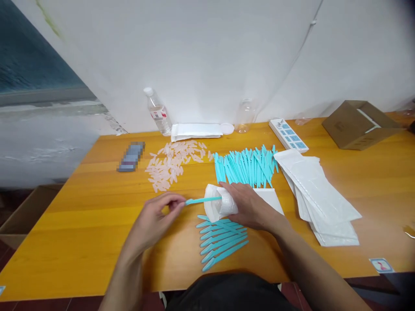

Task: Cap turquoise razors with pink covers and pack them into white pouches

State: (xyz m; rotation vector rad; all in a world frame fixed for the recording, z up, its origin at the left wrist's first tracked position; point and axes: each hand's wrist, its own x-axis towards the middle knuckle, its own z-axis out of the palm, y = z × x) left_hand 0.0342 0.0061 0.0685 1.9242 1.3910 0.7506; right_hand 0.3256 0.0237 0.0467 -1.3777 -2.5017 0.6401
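A slim turquoise tool (204,200) is held above the surface (94,229), its long axis running across the view from left to right and close to level, the right end slightly higher. Its left end is pinched between the thumb and fingers of the left hand (164,211). Its other end points right, into the open mouth of a white pouch (214,207); the tip there is out of sight. The right hand (244,203) grips the pouch around its body, with the mouth facing left, toward the left hand.

Just below the pouch, a row of turquoise tools (225,248) lies on the surface, most of them nearly parallel, their long axes slanting up to the right and their blade-like ends pointing left. One near the top of the row lies across its neighbours at a different angle.

Beyond the right hand is a dense heap of turquoise tools (248,166), mostly with their long axes running away from the person, a few askew. To the left of that heap, small translucent pink pieces (168,162) are scattered. White padded bags (320,198) overlap to the right of the right hand, slanting away to the left. A white power strip (288,135) lies behind them, and a cardboard box (353,125) sits farther right.
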